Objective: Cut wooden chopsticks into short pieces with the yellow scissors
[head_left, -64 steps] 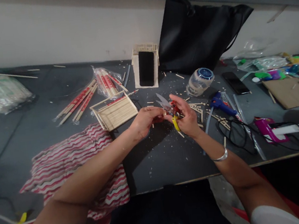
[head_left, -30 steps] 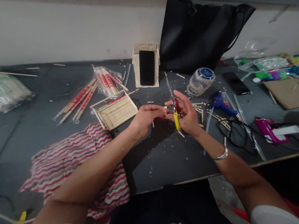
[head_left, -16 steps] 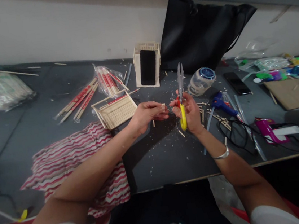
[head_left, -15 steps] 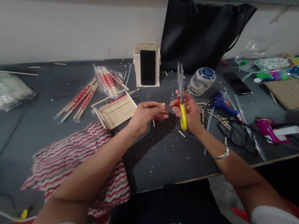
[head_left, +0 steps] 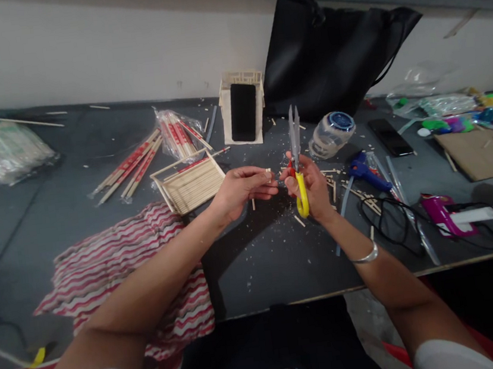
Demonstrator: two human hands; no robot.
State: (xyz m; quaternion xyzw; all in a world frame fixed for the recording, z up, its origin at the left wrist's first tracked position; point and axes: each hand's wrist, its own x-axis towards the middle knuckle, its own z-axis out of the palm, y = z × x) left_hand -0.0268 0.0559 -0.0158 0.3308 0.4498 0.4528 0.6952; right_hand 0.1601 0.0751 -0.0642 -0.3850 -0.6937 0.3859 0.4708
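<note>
My left hand pinches a short piece of wooden stick between thumb and fingers. Just to its right, my right hand is closed around scissors with red and yellow handles, their blades pointing up and away from me and slightly parted. The two hands are close together but apart. Left of my left hand lies a small frame of wooden sticks, its base a row of sticks. Short cut sticks and small chips are scattered under and around my right hand.
A striped cloth lies at left, with red-wrapped chopsticks behind it. A phone leans on a wooden stand at the back. To the right are a plastic jar, a blue glue gun, black cables and another phone.
The scissors have tilted and shifted slightly left in my right hand. My left hand stays almost still with its stick piece.
</note>
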